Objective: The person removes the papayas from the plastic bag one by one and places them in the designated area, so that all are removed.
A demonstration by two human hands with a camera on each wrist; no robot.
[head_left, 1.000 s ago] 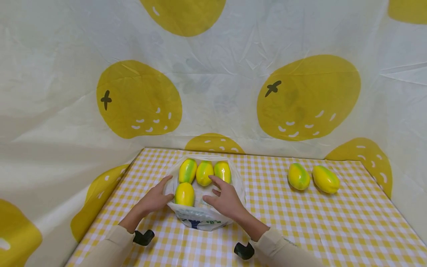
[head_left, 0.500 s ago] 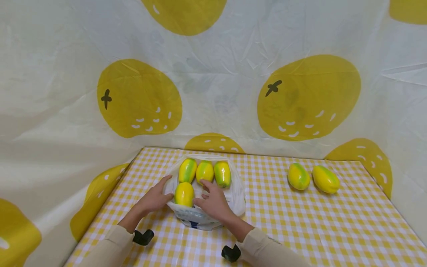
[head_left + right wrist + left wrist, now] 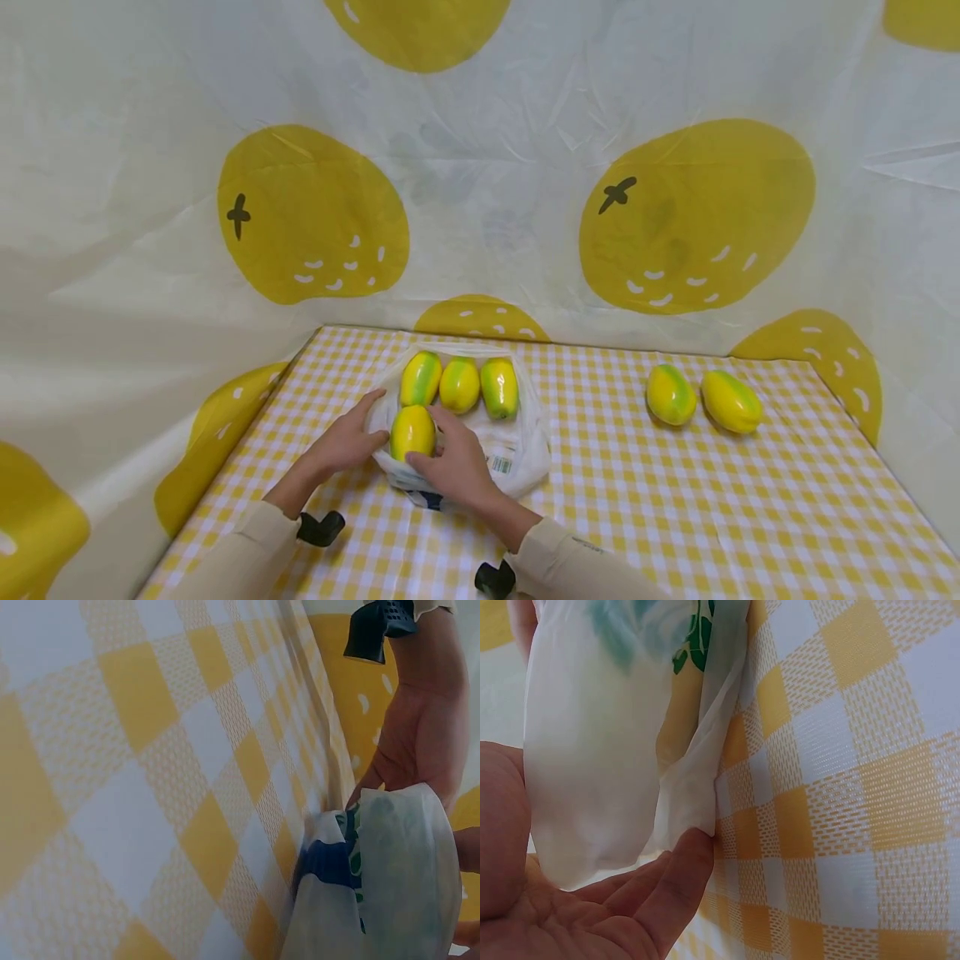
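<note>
A white plastic bag [image 3: 528, 450] lies with its mouth spread wide on the table. Inside are several glossy yellow-green papayas: a left one [image 3: 421, 379], a middle one [image 3: 459, 385] and a right one [image 3: 499, 389] at the back, and a front papaya [image 3: 412, 433] at the near left. My right hand [image 3: 453, 462] reaches into the bag and grips this front papaya, thumb on its near side and fingers on its right. At the bag's left edge my left hand [image 3: 341, 442] holds the plastic between thumb and fingers; the left wrist view shows its fingers [image 3: 679, 885] under the bag.
Two more papayas, a left one [image 3: 671, 395] and a right one [image 3: 732, 402], lie side by side at the table's back right. A yellow-and-white checked cloth [image 3: 637, 508] covers the table. Behind it hangs a fruit-print curtain [image 3: 495, 217].
My right hand has moved left inside the bag, from beside the right back papaya to the front left one, and has taken hold of it. My left hand has stayed at the bag's edge.
</note>
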